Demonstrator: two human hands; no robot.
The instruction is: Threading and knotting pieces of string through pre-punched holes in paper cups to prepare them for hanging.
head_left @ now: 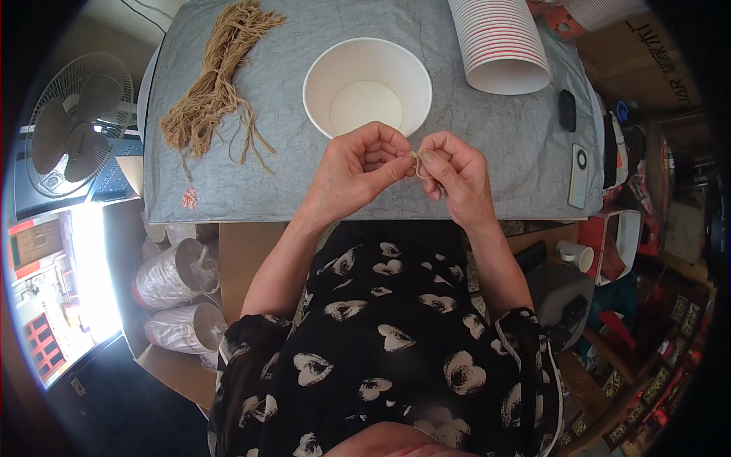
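Observation:
Both hands meet just in front of a white paper bucket [368, 107] that lies with its open mouth showing. Between my fingertips is a short piece of tan string [417, 163], with a small loop or knot in it. My left hand [358, 164] pinches it between thumb and forefinger. My right hand [461, 175] is closed on the other side of the same string, its thumb on top. A bundle of tan strings [209, 91] lies at the far left of the table, loose ends spread toward me.
A stack of white paper buckets [506, 46] lies at the back right of the grey-covered table [282, 183]. Near the right edge are a black object [567, 111] and a phone-like object [579, 176]. A fan [80, 126] stands left. Wrapped bucket stacks [175, 278] fill a carton below.

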